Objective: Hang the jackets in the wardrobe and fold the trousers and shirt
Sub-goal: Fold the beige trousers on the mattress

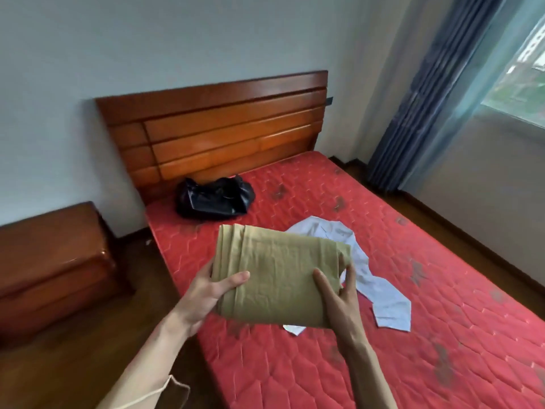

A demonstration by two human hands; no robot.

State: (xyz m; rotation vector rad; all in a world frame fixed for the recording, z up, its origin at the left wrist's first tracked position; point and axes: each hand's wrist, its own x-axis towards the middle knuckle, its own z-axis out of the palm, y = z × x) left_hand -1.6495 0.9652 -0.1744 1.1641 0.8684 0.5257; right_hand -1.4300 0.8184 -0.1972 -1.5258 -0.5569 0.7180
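Above the red quilted mattress's (339,364) left edge, both hands held the folded olive-khaki trousers (277,276).

Left hand (206,293) clamped the bundle's left end, thumb on top; right hand (339,302) pinched its right end. Its long axis ran left to right. Beyond lay the crumpled pale-blue shirt (380,293), unfolded, with open mattress toward the right edge; a black leather jacket (213,197) sat at the headboard corner.

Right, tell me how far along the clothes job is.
Done, by the look of it: the khaki trousers are folded into a compact bundle. In hand: left hand and right hand grip it above the mattress. Left: the white shirt lies unfolded, and a black jacket sits crumpled by the headboard.
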